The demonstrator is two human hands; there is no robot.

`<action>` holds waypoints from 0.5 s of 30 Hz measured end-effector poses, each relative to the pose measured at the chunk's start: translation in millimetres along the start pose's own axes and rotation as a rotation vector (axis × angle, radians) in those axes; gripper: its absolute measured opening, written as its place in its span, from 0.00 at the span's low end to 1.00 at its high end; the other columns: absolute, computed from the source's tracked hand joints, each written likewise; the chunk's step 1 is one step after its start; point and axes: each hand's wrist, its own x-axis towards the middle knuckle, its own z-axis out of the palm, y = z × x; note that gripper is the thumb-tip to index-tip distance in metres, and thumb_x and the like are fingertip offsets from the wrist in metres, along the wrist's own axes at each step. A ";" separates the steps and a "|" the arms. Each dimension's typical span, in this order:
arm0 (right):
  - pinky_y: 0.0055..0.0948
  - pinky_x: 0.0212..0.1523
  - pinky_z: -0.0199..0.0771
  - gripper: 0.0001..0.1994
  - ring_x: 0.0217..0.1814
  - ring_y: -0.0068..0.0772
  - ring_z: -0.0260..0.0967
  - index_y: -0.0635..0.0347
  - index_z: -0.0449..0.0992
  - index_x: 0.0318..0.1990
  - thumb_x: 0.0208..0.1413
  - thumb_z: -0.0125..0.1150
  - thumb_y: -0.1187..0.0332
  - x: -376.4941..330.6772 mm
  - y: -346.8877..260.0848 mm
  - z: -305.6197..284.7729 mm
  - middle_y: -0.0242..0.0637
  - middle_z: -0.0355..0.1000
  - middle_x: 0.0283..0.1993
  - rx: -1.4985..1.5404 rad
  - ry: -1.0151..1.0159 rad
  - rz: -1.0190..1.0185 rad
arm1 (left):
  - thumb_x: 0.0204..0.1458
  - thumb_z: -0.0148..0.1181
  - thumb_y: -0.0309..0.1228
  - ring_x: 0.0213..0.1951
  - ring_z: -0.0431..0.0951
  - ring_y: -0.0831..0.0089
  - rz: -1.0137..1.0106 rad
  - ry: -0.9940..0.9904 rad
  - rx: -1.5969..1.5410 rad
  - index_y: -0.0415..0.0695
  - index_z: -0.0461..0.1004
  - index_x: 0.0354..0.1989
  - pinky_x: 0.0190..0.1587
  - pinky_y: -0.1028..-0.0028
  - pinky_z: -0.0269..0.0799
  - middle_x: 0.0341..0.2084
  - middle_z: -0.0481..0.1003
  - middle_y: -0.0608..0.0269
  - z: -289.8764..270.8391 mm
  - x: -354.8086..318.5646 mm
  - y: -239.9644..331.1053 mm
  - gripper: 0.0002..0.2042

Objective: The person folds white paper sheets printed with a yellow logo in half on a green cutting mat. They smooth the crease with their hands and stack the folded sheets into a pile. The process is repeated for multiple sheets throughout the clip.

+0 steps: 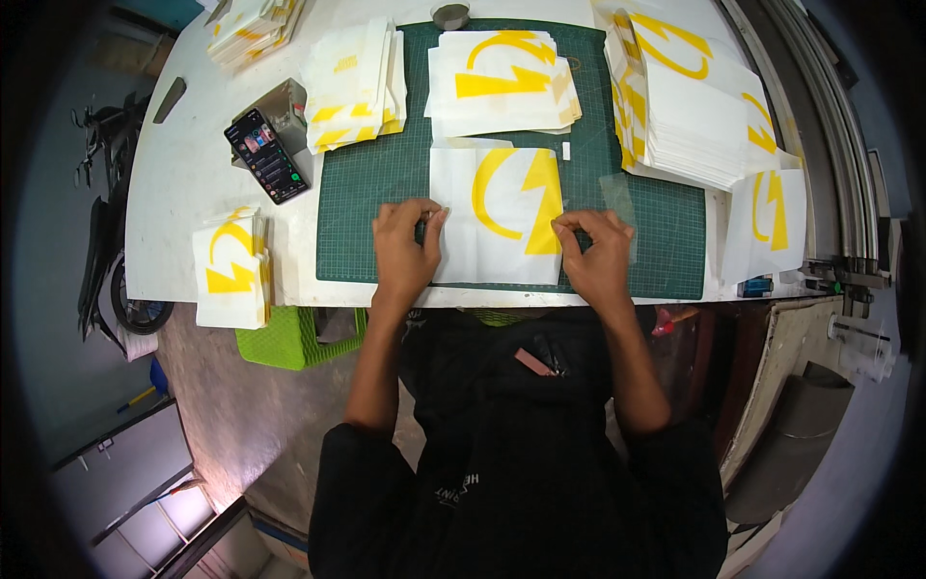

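A white sheet with a yellow arc-and-bolt sticker [502, 207] lies flat on the green cutting mat [386, 174]. My left hand [405, 246] presses on the sheet's left edge, fingertips pinched together at it. On the right side my right hand [596, 253] pinches the sheet's edge beside the yellow shape. A clear film strip [620, 198] lies just right of that hand.
Stacks of the same yellow-printed sheets sit behind the mat [502, 82], at the right [685, 106], far right [767, 217], back left [355, 87] and front left [231, 270]. A phone [267, 154] lies on the white table [183, 193]. A green basket [289, 338] stands below the table edge.
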 end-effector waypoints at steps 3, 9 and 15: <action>0.44 0.54 0.57 0.03 0.44 0.39 0.71 0.53 0.86 0.35 0.53 0.72 0.70 0.2 3.0 -1.0 0.32 0.78 0.35 -0.106 -0.007 -0.073 | 0.53 0.72 0.25 0.40 0.73 0.60 0.086 0.024 0.084 0.45 0.85 0.37 0.45 0.62 0.67 0.40 0.79 0.58 0.0 -3.5 -1.0 0.05; 0.44 0.55 0.57 0.04 0.45 0.39 0.69 0.54 0.88 0.35 0.51 0.72 0.70 5.3 6.6 -11.7 0.34 0.74 0.36 -0.170 -0.102 -0.092 | 0.52 0.73 0.29 0.48 0.75 0.54 0.243 -0.033 0.229 0.44 0.86 0.40 0.50 0.58 0.70 0.50 0.78 0.54 -7.3 3.0 4.5 0.08; 0.42 0.54 0.57 0.05 0.43 0.38 0.69 0.55 0.89 0.36 0.51 0.73 0.70 6.9 1.6 -18.3 0.33 0.73 0.35 -0.186 -0.133 -0.156 | 0.58 0.67 0.31 0.71 0.66 0.47 0.293 -0.259 0.272 0.33 0.73 0.63 0.72 0.50 0.60 0.67 0.71 0.46 9.6 -6.8 13.9 0.25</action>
